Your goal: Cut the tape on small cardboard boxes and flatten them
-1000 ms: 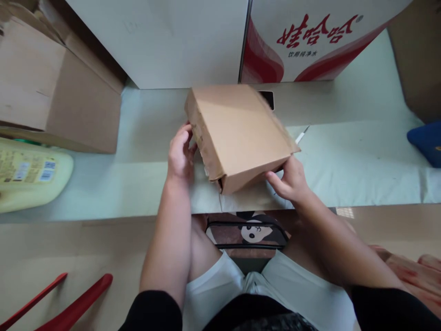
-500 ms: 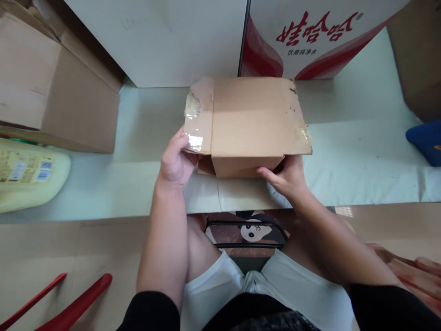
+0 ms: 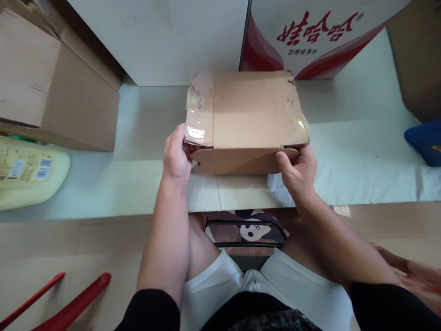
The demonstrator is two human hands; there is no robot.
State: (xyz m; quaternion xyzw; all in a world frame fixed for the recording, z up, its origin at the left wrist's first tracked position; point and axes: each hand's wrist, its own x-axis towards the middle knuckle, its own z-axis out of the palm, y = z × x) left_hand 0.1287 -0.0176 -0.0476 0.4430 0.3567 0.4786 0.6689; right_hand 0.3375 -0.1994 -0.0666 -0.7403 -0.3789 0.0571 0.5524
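In the head view a brown cardboard box (image 3: 253, 110) is over the table's front part, its large face upward. Worn edges and shiny tape show at its left and right ends, and flaps stick out along the near side. My left hand (image 3: 177, 154) grips the near left corner, fingers partly hidden behind the end flap. At the near right corner my right hand (image 3: 298, 168) is closed on the cardboard, thumb on the front flap and the other fingers out of sight. Something pale and wrinkled (image 3: 278, 187) lies beside my right hand.
Behind the box stand a white carton (image 3: 165, 46) and a red-and-white water carton (image 3: 320, 41). A larger cardboard box (image 3: 79, 96) and a yellow bottle (image 3: 34, 172) are at the left. A blue object (image 3: 425, 141) is at the right edge. Red legs (image 3: 79, 299) show on the floor.
The box has shifted slightly away from me. Its near side flaps now spread wider across the front, and my right hand has moved right and a little upward to the corner.
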